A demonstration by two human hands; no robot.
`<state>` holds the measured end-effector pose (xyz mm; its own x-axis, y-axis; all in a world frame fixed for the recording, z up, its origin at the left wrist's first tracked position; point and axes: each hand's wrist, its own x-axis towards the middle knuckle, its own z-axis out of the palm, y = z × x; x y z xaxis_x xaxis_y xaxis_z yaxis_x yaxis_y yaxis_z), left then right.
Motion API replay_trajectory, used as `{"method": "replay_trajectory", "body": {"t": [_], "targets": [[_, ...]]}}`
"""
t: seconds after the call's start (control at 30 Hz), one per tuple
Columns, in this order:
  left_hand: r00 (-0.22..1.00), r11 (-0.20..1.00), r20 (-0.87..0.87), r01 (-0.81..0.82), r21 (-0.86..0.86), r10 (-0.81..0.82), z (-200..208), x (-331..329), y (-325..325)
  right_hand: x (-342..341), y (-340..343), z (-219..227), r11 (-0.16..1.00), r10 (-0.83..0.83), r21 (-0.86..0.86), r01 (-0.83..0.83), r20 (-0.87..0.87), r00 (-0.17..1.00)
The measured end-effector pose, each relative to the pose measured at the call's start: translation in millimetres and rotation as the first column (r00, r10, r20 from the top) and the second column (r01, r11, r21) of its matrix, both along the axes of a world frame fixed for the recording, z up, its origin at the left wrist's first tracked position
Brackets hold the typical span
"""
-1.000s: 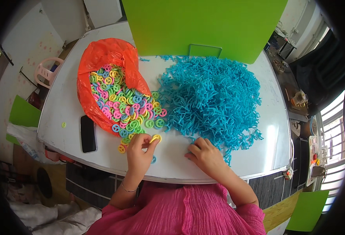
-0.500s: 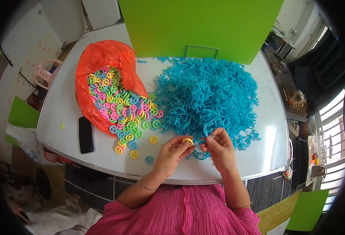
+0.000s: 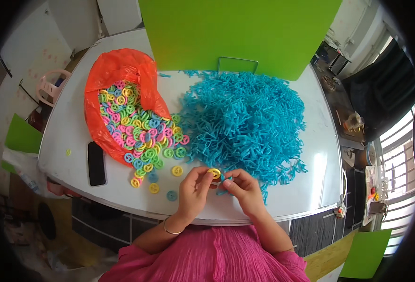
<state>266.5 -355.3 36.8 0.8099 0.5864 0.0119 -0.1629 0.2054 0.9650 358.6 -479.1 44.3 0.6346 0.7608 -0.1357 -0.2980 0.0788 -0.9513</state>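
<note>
The fingers of the left hand (image 3: 193,192) pinch a small yellow spoked plastic wheel (image 3: 214,173); those of the right hand (image 3: 246,191) pinch a thin bright-blue strip (image 3: 223,178) close beside it; both are above the glossy white surface (image 3: 287,202), near a large bright-blue heap (image 3: 247,117).

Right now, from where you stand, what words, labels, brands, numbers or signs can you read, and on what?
None can be read.
White plastic bag at far left: faint marks, too blurred to read.
Phone: dark screen, no text visible.
Red bag and green board: no lettering visible.
Yellow wheel in the left hand: too small to tell.
</note>
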Motion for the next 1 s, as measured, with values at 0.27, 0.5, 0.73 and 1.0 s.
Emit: {"method": "replay_trajectory", "body": {"t": [0.27,0.5,0.73,1.0], "targets": [[0.999,0.988,-0.050,0.011,0.153,-0.003,-2.6,-1.1,-2.6,-18.1,7.6,3.9,0.975,-0.222,-0.004,0.223,0.072,0.972],[0.995,0.860,-0.043,-0.057,0.507,0.091,6.1,-6.0,0.6,-17.4,4.2,0.9,0.980,-0.196,0.002,0.197,0.111,0.974],[0.988,0.782,0.083,-0.152,0.604,0.128,-0.4,-9.9,3.0,-14.5,3.3,-8.8,0.993,-0.038,0.117,0.034,0.029,0.999],[0.997,0.838,0.029,-0.077,0.540,0.073,-3.6,-8.5,5.8,-8.1,3.8,8.6,0.984,0.021,-0.162,0.069,0.497,0.867]]}}
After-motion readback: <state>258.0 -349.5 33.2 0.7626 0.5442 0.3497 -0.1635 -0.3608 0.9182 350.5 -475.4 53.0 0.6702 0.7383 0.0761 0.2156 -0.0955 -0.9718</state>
